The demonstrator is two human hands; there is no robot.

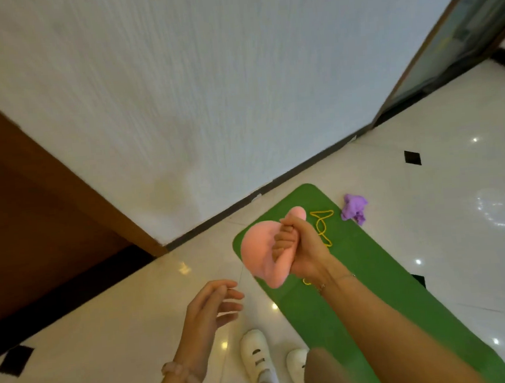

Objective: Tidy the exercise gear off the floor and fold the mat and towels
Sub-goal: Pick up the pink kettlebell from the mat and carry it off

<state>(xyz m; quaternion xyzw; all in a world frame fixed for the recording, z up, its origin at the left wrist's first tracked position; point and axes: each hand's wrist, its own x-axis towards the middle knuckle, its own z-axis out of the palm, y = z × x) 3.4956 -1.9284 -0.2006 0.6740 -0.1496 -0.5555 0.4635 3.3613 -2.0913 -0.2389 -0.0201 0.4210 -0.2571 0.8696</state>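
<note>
Head view: right hand (302, 249) bunches soft pink towel (260, 251) above flat green mat (373, 287).

The right hand (298, 248) covers the middle of the pink towel (259, 251) and hides part of the yellow cord (323, 226) beyond its wrist; the green mat (372, 272) runs under that forearm and off the bottom edge

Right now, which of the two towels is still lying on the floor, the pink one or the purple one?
The purple towel, crumpled on the white tiles beside the green mat. The pink towel is off the floor, gripped in the right hand.
</note>
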